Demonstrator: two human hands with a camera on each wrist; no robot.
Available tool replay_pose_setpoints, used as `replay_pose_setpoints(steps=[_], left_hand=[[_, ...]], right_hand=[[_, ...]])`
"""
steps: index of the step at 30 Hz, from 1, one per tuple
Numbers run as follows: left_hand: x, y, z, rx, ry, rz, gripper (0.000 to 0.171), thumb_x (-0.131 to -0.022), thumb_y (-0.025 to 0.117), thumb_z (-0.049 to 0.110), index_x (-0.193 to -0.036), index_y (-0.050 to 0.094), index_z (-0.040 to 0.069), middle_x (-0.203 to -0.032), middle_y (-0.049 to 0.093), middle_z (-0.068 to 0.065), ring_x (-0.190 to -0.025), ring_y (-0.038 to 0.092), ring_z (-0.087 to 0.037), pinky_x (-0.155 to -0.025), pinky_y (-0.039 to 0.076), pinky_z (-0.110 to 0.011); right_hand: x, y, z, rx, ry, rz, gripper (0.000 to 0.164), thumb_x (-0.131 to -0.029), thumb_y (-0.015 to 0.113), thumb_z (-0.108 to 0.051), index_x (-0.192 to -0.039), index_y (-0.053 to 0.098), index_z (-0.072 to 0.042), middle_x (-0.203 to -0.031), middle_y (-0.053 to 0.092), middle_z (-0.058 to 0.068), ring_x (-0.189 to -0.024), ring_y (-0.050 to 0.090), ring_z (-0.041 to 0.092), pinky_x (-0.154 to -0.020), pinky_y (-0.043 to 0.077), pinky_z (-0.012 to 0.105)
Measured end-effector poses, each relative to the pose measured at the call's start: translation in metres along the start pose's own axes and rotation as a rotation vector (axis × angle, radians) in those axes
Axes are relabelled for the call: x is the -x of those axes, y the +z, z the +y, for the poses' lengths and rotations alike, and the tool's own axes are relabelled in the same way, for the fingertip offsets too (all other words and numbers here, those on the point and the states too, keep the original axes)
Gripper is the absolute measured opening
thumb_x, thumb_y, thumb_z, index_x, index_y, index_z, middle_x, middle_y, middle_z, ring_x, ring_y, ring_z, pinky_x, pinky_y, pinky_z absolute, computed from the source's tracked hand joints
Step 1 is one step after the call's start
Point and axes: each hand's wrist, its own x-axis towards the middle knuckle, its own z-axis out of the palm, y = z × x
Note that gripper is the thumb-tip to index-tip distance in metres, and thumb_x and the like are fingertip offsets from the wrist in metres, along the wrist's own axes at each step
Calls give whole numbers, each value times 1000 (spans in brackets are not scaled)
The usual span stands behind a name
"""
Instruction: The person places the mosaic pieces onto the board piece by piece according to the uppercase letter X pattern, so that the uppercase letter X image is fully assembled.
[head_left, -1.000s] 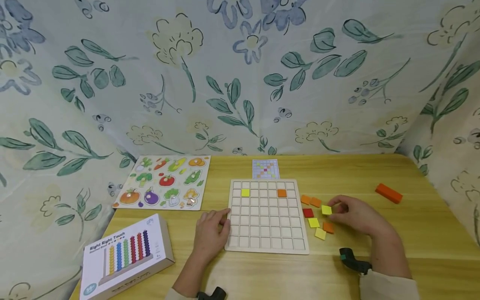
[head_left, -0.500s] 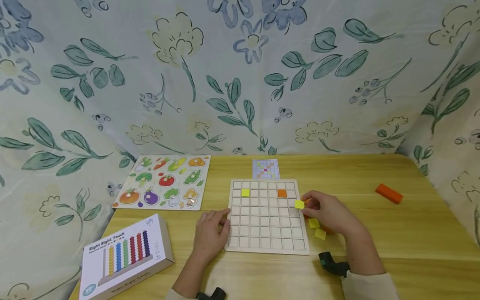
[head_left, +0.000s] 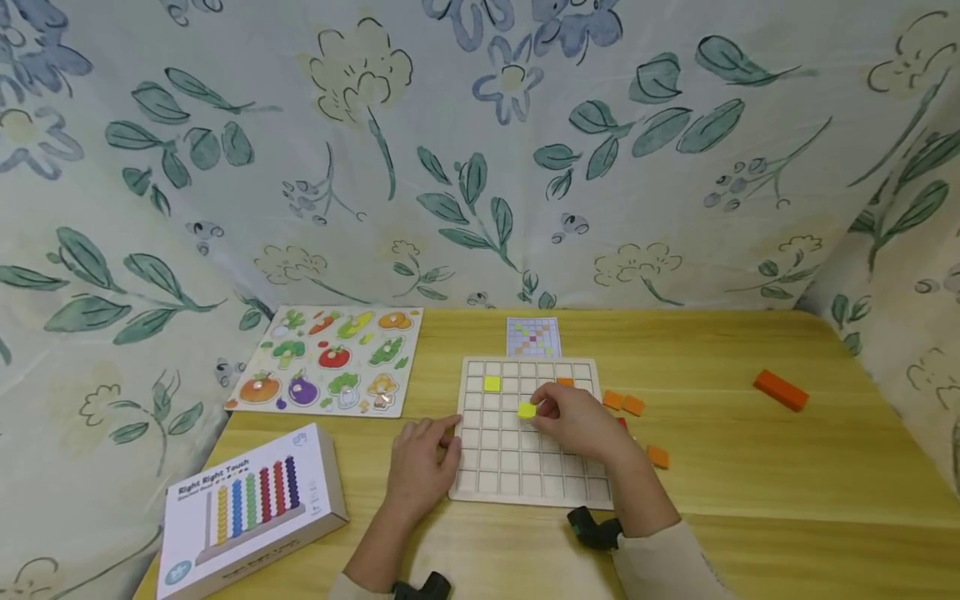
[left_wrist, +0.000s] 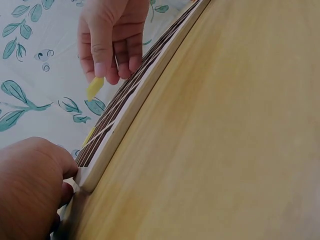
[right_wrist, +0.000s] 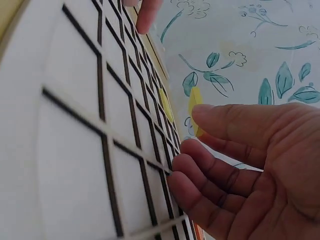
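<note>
My right hand [head_left: 577,421] pinches a yellow square tile [head_left: 527,411] between thumb and fingertips, over the upper middle of the white grid board [head_left: 480,483]. In the right wrist view the tile [right_wrist: 196,107] stands out past the thumb, close above the grid. My left hand [head_left: 423,458] rests at the board's left side, its index fingertip touching the edge. Another yellow tile [head_left: 492,383] lies in a cell near the board's upper left. An orange tile [head_left: 565,382] at the upper right is partly covered by my right hand.
Right of the board lie several loose tiles, among them an orange tile [head_left: 657,457] and a half-hidden red tile [head_left: 622,422]. A patterned card [head_left: 532,337] sits behind the board. Left are a vegetable puzzle [head_left: 322,392] and a white box [head_left: 251,508]; an orange-red block [head_left: 781,390] lies far right.
My right hand has carried the yellow tile leftward from beside the loose tiles to above the board. My left hand has stayed at the board's left edge.
</note>
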Motion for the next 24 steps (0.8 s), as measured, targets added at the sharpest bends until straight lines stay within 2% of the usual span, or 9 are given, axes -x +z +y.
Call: replay_pose_setpoints(steps=[4, 11, 18, 24], left_hand=[[-1, 1, 0, 5, -1, -2, 31, -93, 70, 23, -123, 73, 20, -84, 66, 10, -80, 49, -11, -77, 37, -30], [1, 2, 1, 4, -11, -21, 30, -93, 70, 24, -123, 73, 21, -83, 65, 11, -80, 48, -10, -77, 37, -30], [0, -1, 2, -2, -17, -14, 31, -93, 70, 23, -123, 73, 21, -83, 65, 10, -79, 47, -10, -75, 35, -29], [-1, -1, 1, -4, -27, -24, 31, -93, 70, 24, -124, 73, 21, -84, 66, 10, -79, 47, -9, -76, 35, -29]], right_hand=[[-14, 13, -6, -32, -14, 14, 18, -92, 75, -20, -108, 68, -17, -93, 66, -2, -84, 59, 15, -79, 50, 34], [-24, 29, -2, -1, 44, 65, 23, -92, 74, -20, -114, 68, -18, -86, 62, -2, -73, 54, 16, -67, 43, 31], [-27, 31, -7, 35, 52, 103, 25, -91, 74, -23, -116, 70, -18, -84, 62, -2, -70, 54, 16, -65, 42, 30], [-28, 31, -7, 41, 58, 100, 24, -93, 74, -23, -115, 70, -18, -85, 63, -3, -72, 54, 16, -67, 43, 31]])
